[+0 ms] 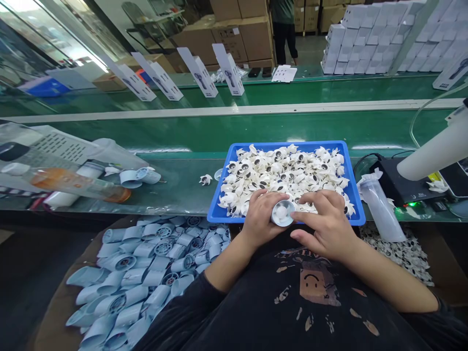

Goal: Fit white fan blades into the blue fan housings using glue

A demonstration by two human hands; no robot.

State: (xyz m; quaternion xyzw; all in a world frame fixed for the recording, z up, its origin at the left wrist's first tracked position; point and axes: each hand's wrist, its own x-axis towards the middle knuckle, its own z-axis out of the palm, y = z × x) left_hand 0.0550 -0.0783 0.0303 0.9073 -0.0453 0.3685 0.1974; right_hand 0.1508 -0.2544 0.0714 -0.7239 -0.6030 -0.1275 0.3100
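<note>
My left hand grips a small pale blue tube housing with a white fan impeller seated in its open end. My right hand meets it from the right, fingertips touching the housing's rim. Both hands hover over the near edge of a blue tray piled with several white fan impellers. A heap of empty pale blue housings lies lower left, beside my left arm.
A green conveyor belt runs across behind the tray, with white product boxes standing on its far side. Two housings and a loose impeller rest on the bench. An orange-liquid bottle lies left; a white tool and black unit sit right.
</note>
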